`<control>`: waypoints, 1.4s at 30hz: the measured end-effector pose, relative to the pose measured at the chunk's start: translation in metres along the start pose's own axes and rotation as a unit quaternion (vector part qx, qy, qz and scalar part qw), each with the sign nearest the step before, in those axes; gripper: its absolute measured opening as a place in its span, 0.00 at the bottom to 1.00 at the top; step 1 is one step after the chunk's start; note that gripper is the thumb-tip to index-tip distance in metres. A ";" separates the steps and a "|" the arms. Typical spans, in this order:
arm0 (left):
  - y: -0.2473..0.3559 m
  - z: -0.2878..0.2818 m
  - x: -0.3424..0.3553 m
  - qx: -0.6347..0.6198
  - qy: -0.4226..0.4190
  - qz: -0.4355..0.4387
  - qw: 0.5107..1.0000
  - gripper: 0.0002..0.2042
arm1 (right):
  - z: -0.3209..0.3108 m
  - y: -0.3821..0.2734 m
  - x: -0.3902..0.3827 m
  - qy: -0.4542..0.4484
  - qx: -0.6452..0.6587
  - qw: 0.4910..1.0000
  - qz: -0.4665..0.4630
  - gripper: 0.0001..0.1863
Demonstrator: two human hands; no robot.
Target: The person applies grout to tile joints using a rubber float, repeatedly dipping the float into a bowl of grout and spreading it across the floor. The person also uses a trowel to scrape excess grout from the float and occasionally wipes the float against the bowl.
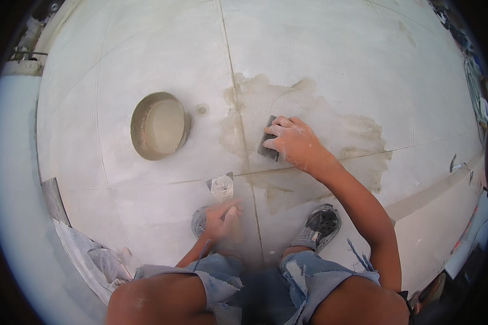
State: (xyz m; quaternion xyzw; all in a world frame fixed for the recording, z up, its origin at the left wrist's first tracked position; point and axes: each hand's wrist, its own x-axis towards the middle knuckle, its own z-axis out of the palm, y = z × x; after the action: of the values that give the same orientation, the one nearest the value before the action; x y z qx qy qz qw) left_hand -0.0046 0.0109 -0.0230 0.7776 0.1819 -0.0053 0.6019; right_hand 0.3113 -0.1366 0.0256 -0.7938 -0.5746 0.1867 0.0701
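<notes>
My right hand [295, 142] is closed around a dark rectangular block [268, 138], pressed flat to the pale floor surface at the edge of a damp, greyish-brown smeared patch [358, 135]. My left hand [222, 216] grips a putty knife; its blade [221, 187], coated with pale residue, points away from me, and its handle is mostly hidden by the fingers and blur. Ahead and left of that hand stands a round bowl [186, 132] partly filled with cloudy, beige-grey liquid.
Thin seam lines [230, 59] divide the floor panels. My shoes [322, 225] are planted either side of a seam. Crumpled plastic sheeting [106, 262] lies at lower left. A coiled hose [476, 89] is at the far right, and a raised strip [434, 195] runs along the right.
</notes>
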 end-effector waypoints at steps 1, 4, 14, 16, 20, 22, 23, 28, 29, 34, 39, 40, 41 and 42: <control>0.003 0.001 0.001 -0.005 -0.014 -0.021 1.000 0.20 | 0.003 0.010 -0.024 0.016 0.004 1.000 0.023 0.14; 0.007 0.000 -0.003 -0.022 -0.035 -0.059 0.997 0.18 | -0.003 0.026 -0.103 0.027 0.023 0.994 0.104 0.16; 0.007 -0.004 0.028 0.069 0.002 0.043 0.997 0.14 | 0.036 0.008 -0.270 0.183 0.100 0.934 0.290 0.26; 0.016 -0.013 0.058 0.099 0.018 0.039 0.994 0.12 | 0.028 -0.008 -0.249 0.189 0.119 0.937 0.267 0.28; 0.030 -0.036 0.103 0.136 0.026 0.021 0.990 0.08 | 0.048 -0.035 -0.215 0.233 0.165 0.927 0.242 0.25; 0.031 -0.047 0.106 0.165 0.015 0.007 0.986 0.07 | 0.056 -0.049 -0.196 0.273 0.180 0.923 0.205 0.22; 0.032 -0.050 0.107 0.170 0.005 -0.002 0.985 0.07 | 0.061 -0.054 -0.189 0.285 0.186 0.921 0.190 0.21; 0.020 -0.058 0.099 0.226 0.006 0.019 0.974 0.06 | 0.068 -0.084 -0.166 0.303 0.223 0.915 0.144 0.16; 0.018 -0.060 0.097 0.226 0.013 0.024 0.974 0.06 | 0.071 -0.087 -0.164 0.306 0.223 0.915 0.136 0.16; -0.006 -0.058 0.081 0.325 0.137 0.127 0.927 0.03 | 0.073 -0.098 -0.156 0.297 0.255 0.911 0.127 0.17; -0.003 -0.058 0.067 0.200 0.309 0.100 0.924 0.05 | 0.077 -0.090 -0.162 0.313 0.241 0.910 0.125 0.18; -0.009 -0.067 0.063 0.091 0.380 0.037 0.920 0.07 | 0.078 -0.091 -0.160 0.317 0.253 0.906 0.124 0.19; -0.011 -0.074 0.062 -0.028 0.442 -0.025 0.896 0.09 | 0.078 -0.090 -0.161 0.318 0.259 0.904 0.125 0.20; -0.014 -0.088 0.063 -0.106 0.464 -0.092 0.875 0.11 | 0.076 -0.090 -0.159 0.313 0.261 0.904 0.129 0.20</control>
State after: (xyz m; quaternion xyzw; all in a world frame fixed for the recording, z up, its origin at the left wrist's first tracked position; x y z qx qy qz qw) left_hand 0.0322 0.1137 -0.0260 0.6023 0.5103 0.3204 0.5237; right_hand 0.1605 -0.2644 0.0194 -0.8318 -0.3465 0.0795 0.4263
